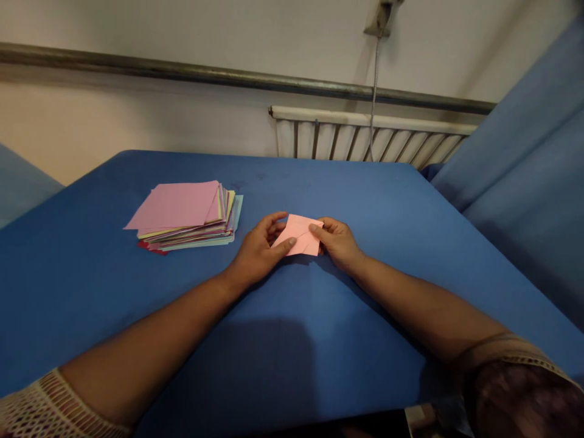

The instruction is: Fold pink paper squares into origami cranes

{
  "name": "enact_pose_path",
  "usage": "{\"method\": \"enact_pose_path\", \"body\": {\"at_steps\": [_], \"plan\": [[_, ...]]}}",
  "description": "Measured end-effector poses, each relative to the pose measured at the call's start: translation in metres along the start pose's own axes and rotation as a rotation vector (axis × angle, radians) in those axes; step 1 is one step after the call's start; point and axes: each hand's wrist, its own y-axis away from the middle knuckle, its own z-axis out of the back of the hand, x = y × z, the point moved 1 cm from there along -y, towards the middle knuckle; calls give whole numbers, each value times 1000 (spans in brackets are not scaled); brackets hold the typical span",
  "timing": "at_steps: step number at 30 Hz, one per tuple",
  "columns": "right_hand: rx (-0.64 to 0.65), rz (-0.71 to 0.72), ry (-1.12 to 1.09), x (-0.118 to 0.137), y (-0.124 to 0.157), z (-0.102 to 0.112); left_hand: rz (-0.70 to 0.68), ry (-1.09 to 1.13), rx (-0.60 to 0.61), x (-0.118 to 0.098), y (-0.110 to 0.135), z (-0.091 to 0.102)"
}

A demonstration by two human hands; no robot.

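Note:
A small piece of folded pink paper (pixel 302 234), with crease lines across its face, is held just above the blue table between both hands. My left hand (pixel 262 243) grips its left side, thumb on top and fingers behind. On the right side, my right hand (pixel 338 242) pinches the paper near its upper right corner, with the thumb on the front face. The fingertips behind the paper are mostly hidden. To the left of my left hand lies a thick stack of coloured paper sheets (pixel 180 207), pink on top.
A blue table (pixel 365 194) spreads under my arms. Behind it are a white radiator (pixel 337 134), a metal pipe (pixel 205 74) along the wall and a hanging cord (pixel 374 91). A blue curtain (pixel 533 140) hangs at the right, beside the table edge.

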Motion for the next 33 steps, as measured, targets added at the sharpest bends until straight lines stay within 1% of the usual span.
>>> {"method": "enact_pose_path", "body": {"at_steps": [2,4,6,9,11,13,15,17,19,21,23,25,27,29,31,33], "plan": [[-59,3,-27,-2,-3,2,-220,-241,-3,-7,3,3],[-99,-7,-51,-3,-3,3,-385,-455,60,-13,6,5],[-100,-42,-90,-3,-1,1,-458,-583,92,-17,8,8],[-15,-133,-176,-1,5,-5,-457,-636,71,-17,7,13],[65,-212,-201,0,8,-8,-415,-618,39,-14,5,14],[96,-270,-204,0,8,-7,-326,-561,-31,-10,2,14],[58,-251,-204,0,5,-3,-161,-439,-107,-6,-1,14],[12,-175,-177,2,1,1,34,-244,-140,-3,-4,13],[18,-117,-107,3,-1,4,185,-49,-117,-1,-7,13],[53,-87,-20,5,-2,5,258,56,-78,-1,-9,14],[86,-52,54,6,-1,5,294,51,-32,0,-11,17],[114,-40,114,7,0,3,305,-16,2,2,-12,19],[131,-85,173,6,0,2,278,-122,36,4,-14,19],[107,-155,230,6,1,0,198,-270,32,6,-14,19],[53,-215,259,5,1,-1,28,-471,-16,6,-12,17],[8,-253,242,5,1,-2,-227,-664,-41,4,-7,13]]}}
